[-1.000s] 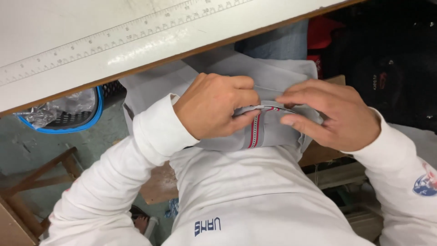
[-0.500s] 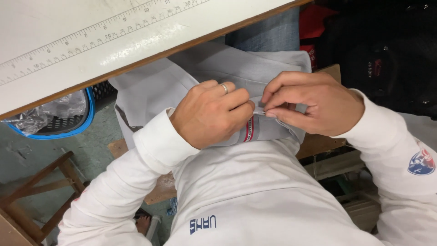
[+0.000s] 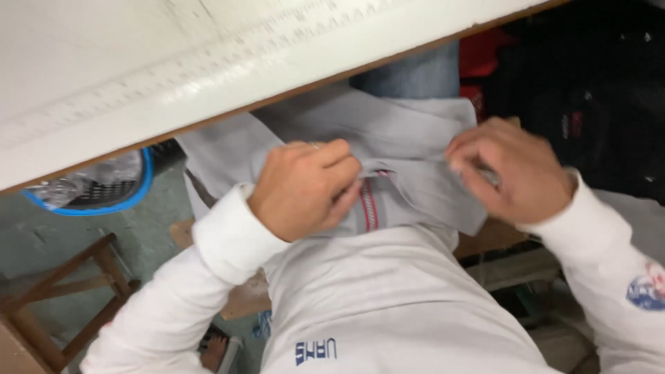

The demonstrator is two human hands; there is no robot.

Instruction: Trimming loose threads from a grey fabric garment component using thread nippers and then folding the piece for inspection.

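- The left hand (image 3: 305, 188) and right hand (image 3: 511, 170) each pinched the grey cloth (image 3: 409, 145), held just below the white table's edge (image 3: 332, 73).
- A blue-rimmed basket (image 3: 104, 190) sat underneath.

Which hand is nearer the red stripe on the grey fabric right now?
Left. The left hand grips the grey fabric right beside the red stripe; the right hand pinches the cloth farther off.

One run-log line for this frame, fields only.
left hand: gripping grey cloth by red-striped seam | right hand: pinching cloth edge | cloth: stretched between hands, at lap | above: white table edge
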